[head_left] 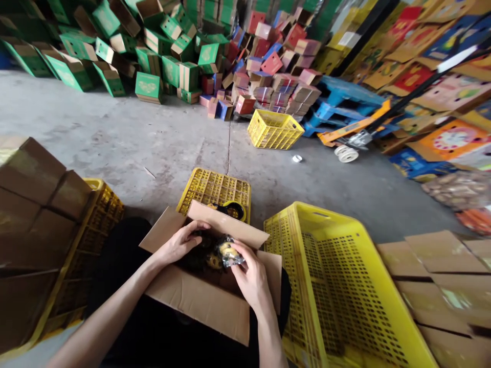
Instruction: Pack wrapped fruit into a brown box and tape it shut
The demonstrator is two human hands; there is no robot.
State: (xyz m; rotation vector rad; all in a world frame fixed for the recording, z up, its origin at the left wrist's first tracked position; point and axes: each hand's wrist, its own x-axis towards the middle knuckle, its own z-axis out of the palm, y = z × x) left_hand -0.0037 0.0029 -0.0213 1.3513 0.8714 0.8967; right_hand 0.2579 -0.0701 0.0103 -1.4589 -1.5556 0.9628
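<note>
An open cardboard box [203,301] rests on my lap with its flaps spread. Between the fingers and thumb of my right hand [251,276] is a clear plastic-wrapped packet [230,253] with something yellowish inside, held over the box's opening. My left hand [184,243] reaches over the box's left side, its bent fingers apart near the far flap [226,222]; I see nothing held in them. More wrapped yellow and dark items [213,259] lie in the box, partly in shadow. Just beyond the far flap, a black-and-yellow roll [235,209] sits on an upturned yellow crate [218,186].
A large yellow crate [356,225] stands close at my right, beside several closed cartons [445,255]. Stacked cartons [30,204] fill a crate at my left. Farther off are another yellow crate [274,130], an orange pallet jack [353,130], blue pallets [341,97] and heaped green boxes [149,84].
</note>
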